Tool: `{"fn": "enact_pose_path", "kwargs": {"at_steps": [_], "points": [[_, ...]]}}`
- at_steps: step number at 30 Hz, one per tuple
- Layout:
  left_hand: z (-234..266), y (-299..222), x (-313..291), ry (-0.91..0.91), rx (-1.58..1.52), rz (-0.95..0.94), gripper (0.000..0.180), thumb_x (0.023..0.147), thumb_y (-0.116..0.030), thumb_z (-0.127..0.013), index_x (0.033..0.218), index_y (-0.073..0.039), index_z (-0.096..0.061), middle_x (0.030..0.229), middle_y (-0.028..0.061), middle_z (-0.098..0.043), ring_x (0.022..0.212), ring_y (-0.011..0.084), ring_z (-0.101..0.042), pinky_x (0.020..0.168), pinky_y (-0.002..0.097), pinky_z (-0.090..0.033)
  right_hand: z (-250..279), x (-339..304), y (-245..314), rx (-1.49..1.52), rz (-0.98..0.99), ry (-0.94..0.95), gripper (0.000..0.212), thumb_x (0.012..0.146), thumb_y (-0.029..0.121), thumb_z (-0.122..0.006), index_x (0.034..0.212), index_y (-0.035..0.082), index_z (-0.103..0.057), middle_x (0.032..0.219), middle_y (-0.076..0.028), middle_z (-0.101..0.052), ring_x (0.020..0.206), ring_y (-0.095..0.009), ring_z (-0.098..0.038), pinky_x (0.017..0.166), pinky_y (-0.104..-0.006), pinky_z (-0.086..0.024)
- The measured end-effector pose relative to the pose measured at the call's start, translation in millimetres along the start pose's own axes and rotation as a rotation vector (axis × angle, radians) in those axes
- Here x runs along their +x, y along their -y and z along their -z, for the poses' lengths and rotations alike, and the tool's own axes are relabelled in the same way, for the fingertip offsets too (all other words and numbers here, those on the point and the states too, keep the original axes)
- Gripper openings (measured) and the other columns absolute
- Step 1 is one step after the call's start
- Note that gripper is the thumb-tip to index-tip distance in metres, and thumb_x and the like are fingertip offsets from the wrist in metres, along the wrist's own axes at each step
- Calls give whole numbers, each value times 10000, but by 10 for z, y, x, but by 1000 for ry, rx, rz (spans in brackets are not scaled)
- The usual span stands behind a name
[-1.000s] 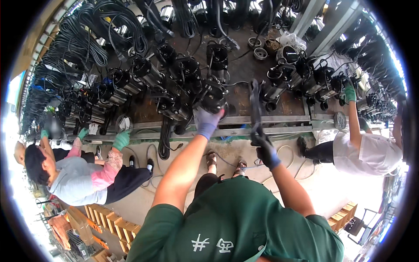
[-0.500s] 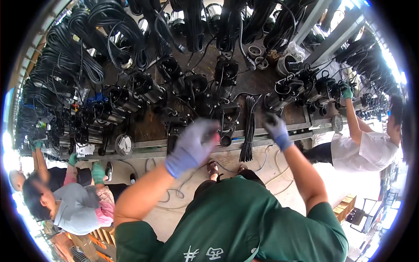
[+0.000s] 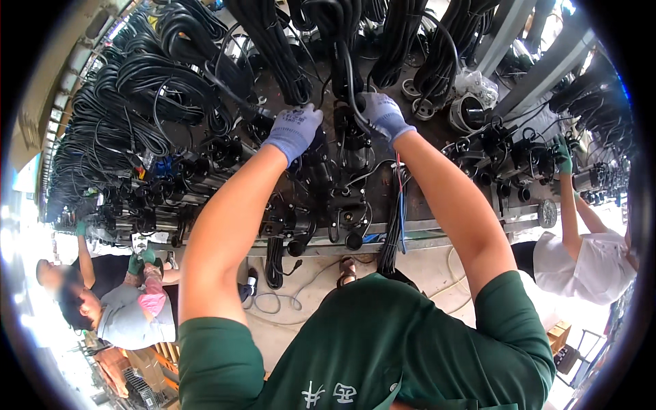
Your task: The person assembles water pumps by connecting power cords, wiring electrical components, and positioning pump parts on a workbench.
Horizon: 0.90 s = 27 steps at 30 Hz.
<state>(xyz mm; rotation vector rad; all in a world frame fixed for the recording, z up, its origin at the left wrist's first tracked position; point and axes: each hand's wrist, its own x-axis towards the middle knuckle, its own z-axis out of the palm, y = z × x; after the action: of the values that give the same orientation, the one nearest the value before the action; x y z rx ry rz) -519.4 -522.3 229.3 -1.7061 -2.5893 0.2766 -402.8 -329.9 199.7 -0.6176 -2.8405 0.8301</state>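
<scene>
Both my arms reach forward over the bench, in lavender knit gloves. My left hand [image 3: 295, 132] is closed, its fingers curled down at a black-topped pump [image 3: 316, 160] below a hanging coil of black cable [image 3: 277, 58]. What its fingers hold is hidden. My right hand [image 3: 386, 116] is closed at the top of another black pump [image 3: 354, 143], beside a thick black cable [image 3: 350, 75] that hangs down there. Its fingertips are hidden too. Nearer me stands a pump with a round black outlet [image 3: 353, 241]. A tied black cable bundle [image 3: 388, 249] hangs over the bench edge, with thin red and blue strands [image 3: 401, 205] along it.
More pumps [image 3: 191, 171] and cable coils [image 3: 140, 75] crowd the left. A grey metal post [image 3: 543, 72], a white round container [image 3: 471, 111] and clear plastic wrap [image 3: 476, 83] are at the right. Co-workers in grey [image 3: 133, 318] and white [image 3: 577, 270] work at either side.
Both my hands have moved forward from the bench's near edge to the pumps farther back. Red and blue strands now show by the hanging cable bundle. The view has shifted slightly.
</scene>
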Motion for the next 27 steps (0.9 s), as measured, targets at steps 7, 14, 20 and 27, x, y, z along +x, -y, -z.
{"fn": "enact_pose_path", "kwargs": {"at_steps": [7, 14, 20, 27], "points": [[-206, -52, 440, -329, -79, -50, 251, 866, -66, -530, 1076, -92, -666, 1100, 113, -637, 1035, 319, -654, 846, 440, -547, 73, 247, -458, -31, 16, -163, 376, 815, 207, -596, 1162, 115, -711, 1160, -174, -705, 1098, -355, -664, 951, -440, -523], [-215, -59, 841, -308, -248, 235, 357, 877, -52, -505, 1206, -59, -644, 1273, 153, -609, 1217, 343, -576, 1009, 438, -497, 78, 165, -718, -17, -147, -332, 375, 835, 305, -654, 1113, 59, -706, 1108, -222, -704, 1041, -393, -675, 908, -466, -534], [-154, -23, 377, -358, -442, 181, 577, 815, -83, -675, 1376, -29, -555, 1399, 182, -543, 1305, 342, -514, 1105, 396, -428, -145, 77, -782, 184, -199, -376, 536, 792, 321, -763, 1238, 47, -650, 1118, -226, -702, 1083, -400, -659, 948, -443, -526], [68, 206, -1515, -349, -1569, 321, 498, 934, 58, -577, 1425, 2, -514, 1377, 118, -594, 1218, 188, -590, 1051, 300, -455, -736, -1141, -1075, 382, -63, -377, 531, 864, 231, -732, 1333, 26, -593, 1204, -224, -678, 1100, -328, -679, 930, -412, -533]]}}
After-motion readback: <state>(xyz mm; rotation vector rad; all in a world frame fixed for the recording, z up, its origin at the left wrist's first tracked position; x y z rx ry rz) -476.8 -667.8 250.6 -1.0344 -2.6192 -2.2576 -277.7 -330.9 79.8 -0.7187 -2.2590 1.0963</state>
